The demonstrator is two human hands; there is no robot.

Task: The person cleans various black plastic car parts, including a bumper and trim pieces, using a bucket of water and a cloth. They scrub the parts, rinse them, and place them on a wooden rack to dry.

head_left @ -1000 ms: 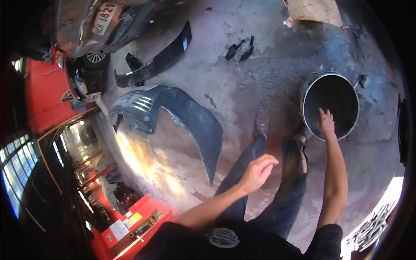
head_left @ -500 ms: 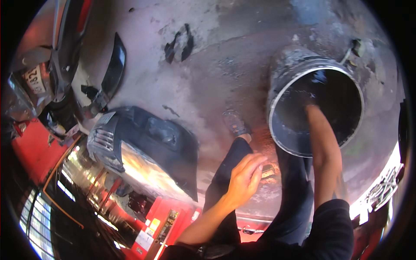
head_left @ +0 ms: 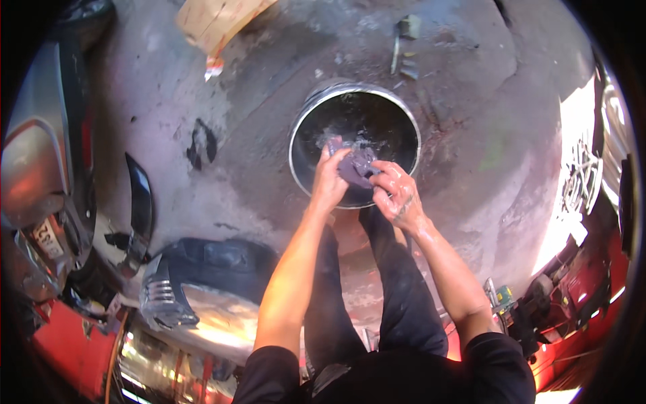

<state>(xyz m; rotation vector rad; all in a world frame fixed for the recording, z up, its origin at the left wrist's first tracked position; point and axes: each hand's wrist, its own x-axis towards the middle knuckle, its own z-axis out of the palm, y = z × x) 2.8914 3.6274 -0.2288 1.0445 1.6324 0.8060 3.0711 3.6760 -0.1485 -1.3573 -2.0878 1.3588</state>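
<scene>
A wet, greyish-purple rag [head_left: 356,168] is bunched up between my two hands, over the mouth of a round, dark bucket [head_left: 396,128]. The bucket stands on the floor in front of my legs and has water in it. My left hand [head_left: 328,178] grips the rag's left side, with part of the cloth sticking up above the fingers. On the other side, my right hand [head_left: 398,194] pinches the rag's right edge with bent, wet fingers. Both hands are near the bucket's near rim, and the fingertips behind the cloth are partly hidden.
A grey vehicle [head_left: 40,148] stands at the left. Near it lie a curved black trim piece [head_left: 140,202] and a dark bumper-like part [head_left: 215,262]. Cardboard [head_left: 219,23] lies far left, a small dark object [head_left: 409,27] beyond the bucket, and tangled pale strips [head_left: 582,178] at the right.
My right hand has come up out of the bucket with the rag. My left hand has moved over the bucket and taken hold of it too. The view has shifted, centring the bucket.
</scene>
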